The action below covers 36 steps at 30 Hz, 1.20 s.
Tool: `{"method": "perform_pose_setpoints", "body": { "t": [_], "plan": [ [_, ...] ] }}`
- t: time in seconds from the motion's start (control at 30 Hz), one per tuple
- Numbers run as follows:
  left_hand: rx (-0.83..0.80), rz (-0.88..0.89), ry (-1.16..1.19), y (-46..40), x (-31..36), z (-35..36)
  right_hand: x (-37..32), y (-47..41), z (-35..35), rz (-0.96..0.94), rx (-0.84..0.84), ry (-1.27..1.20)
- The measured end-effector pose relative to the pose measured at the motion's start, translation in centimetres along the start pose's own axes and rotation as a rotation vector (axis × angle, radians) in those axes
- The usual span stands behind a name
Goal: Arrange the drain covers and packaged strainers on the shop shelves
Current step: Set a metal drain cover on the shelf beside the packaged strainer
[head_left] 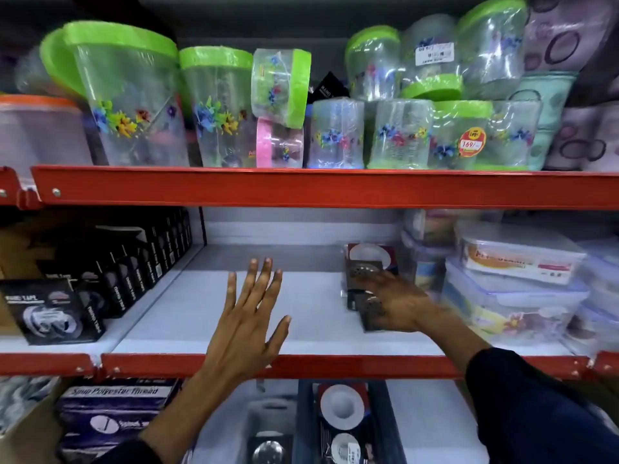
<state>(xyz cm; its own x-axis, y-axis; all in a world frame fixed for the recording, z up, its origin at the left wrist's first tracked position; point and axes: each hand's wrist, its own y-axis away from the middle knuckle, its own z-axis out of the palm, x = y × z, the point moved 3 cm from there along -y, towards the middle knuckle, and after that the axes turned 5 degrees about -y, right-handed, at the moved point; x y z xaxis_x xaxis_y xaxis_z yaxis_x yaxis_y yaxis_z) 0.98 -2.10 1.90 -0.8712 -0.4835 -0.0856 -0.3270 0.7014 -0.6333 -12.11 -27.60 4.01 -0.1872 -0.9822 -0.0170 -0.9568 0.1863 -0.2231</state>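
My left hand [249,318] is raised flat over the white middle shelf [207,316], fingers spread, holding nothing. My right hand [393,301] lies on a row of packaged strainers [366,262] standing at the right of that shelf. Its fingers rest on the nearest dark packs, which are blurred. The rear pack shows a white ring on a red card. Below the shelf, a dark crate [382,423] holds more packaged strainers [341,406], and a round metal drain cover [268,452] lies in a pack to its left.
Black boxes of tape [110,272] line the shelf's left side. Clear lidded food containers [512,283] are stacked at the right, close behind the strainers. Green-lidded plastic jars [214,105] fill the shelf above. Thread boxes [110,416] sit lower left. Red shelf rails [301,365] cross the front.
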Motion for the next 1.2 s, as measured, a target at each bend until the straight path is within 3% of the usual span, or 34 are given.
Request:
{"method": "perform_pose_setpoints", "body": {
  "t": [0.13, 0.27, 0.53, 0.73, 0.87, 1.2],
  "plan": [
    [-0.119, -0.034, -0.008, 1.7, -1.9, 3.3, 1.6, -0.8, 2.4, 0.119, -0.292, 0.075],
    [-0.196, -0.091, 0.015, 3.0, -4.1, 5.4, 2.6, -1.5, 2.7, 0.124, -0.403, 0.086],
    [-0.236, -0.138, 0.010, 4.3, -6.8, 6.4, 2.7, -2.4, 2.9, 0.006, -0.308, 0.103],
    [-0.208, -0.253, -0.047, 5.7, -9.5, 6.3, -4.9, -7.3, 2.5, -0.134, -0.099, -0.151],
    [-0.197, -0.247, -0.040, 5.7, -9.3, 6.4, -10.2, -13.0, 5.4, -0.148, -0.138, -0.372],
    [-0.188, -0.233, -0.028, 5.4, -9.8, 6.6, -14.2, -19.8, 11.8, -0.167, -0.292, -0.331]
  ]
}}
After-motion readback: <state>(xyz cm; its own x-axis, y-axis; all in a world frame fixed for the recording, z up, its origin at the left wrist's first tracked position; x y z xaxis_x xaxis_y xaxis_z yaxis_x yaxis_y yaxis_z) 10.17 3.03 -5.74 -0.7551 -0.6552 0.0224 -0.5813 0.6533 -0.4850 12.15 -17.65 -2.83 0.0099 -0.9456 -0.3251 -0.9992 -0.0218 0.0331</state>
